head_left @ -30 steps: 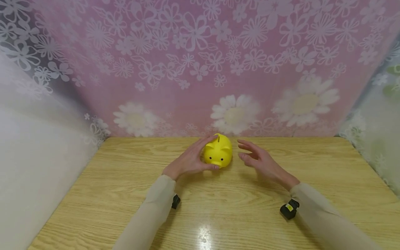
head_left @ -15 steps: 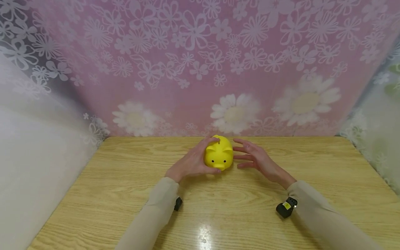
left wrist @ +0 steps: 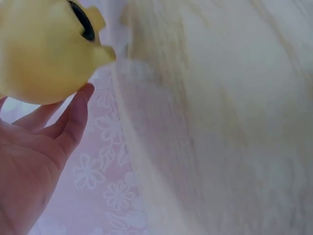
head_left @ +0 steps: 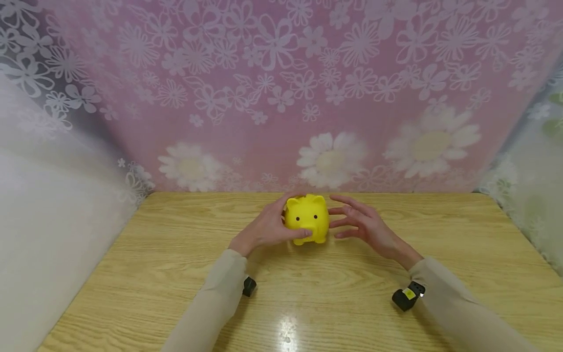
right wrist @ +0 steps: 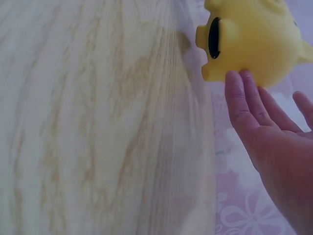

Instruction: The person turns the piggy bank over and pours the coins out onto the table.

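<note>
A yellow piggy bank (head_left: pixel 308 212) with two dark eyes is raised over the back of the wooden table, its face toward me. My left hand (head_left: pixel 267 224) grips it from the left, thumb across the snout and fingers behind. On the other side, my right hand (head_left: pixel 367 226) has its fingers spread and extended toward the bank. In the right wrist view, those fingertips (right wrist: pixel 234 81) lie against or very near the yellow body. A dark oval (right wrist: pixel 214 38) shows on the bank's underside between the feet.
The wood-grain table (head_left: pixel 308 303) ends at a pink floral curtain (head_left: pixel 264 98). Pale curtains hang at the left (head_left: pixel 53 205) and right (head_left: pixel 523 195). Black camera units sit at the left wrist (head_left: pixel 249 286) and right wrist (head_left: pixel 405 297).
The piggy bank has tilted so its face turns up toward me; its top slot is out of sight. The right hand's fingers have spread and moved a little closer to the bank.
</note>
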`<state>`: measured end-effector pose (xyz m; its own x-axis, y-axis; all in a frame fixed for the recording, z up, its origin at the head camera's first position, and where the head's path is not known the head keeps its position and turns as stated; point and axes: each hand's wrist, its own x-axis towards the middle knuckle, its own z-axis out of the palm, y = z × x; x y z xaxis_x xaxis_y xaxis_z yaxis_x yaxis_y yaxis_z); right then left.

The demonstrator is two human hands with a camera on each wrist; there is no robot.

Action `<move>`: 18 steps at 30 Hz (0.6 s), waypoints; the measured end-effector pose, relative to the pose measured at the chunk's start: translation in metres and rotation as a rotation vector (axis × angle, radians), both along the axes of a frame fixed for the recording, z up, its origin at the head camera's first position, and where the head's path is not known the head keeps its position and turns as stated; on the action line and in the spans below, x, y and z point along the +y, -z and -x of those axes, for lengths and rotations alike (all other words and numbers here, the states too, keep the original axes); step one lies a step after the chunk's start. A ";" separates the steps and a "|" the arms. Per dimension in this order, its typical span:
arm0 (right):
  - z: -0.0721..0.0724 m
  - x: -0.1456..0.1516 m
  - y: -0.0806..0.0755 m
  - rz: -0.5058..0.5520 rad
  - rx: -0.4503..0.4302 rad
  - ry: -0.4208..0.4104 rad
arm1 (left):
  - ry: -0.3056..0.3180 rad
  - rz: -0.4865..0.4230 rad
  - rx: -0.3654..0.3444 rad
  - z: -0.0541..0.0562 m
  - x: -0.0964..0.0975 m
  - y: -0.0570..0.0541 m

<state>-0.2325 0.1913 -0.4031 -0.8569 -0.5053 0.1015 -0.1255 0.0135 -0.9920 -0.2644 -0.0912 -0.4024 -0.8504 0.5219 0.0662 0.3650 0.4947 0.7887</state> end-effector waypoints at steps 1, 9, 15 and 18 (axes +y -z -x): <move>-0.001 0.000 0.000 0.005 0.019 0.007 | -0.005 -0.019 -0.025 -0.001 0.000 -0.002; -0.011 -0.006 -0.001 -0.047 0.248 0.107 | -0.047 -0.145 -0.123 -0.003 -0.003 -0.015; -0.018 -0.014 -0.003 -0.029 0.348 0.130 | -0.045 -0.176 -0.136 -0.003 -0.004 -0.021; -0.021 -0.019 -0.005 -0.025 0.336 0.150 | -0.039 -0.195 -0.104 -0.005 -0.001 -0.025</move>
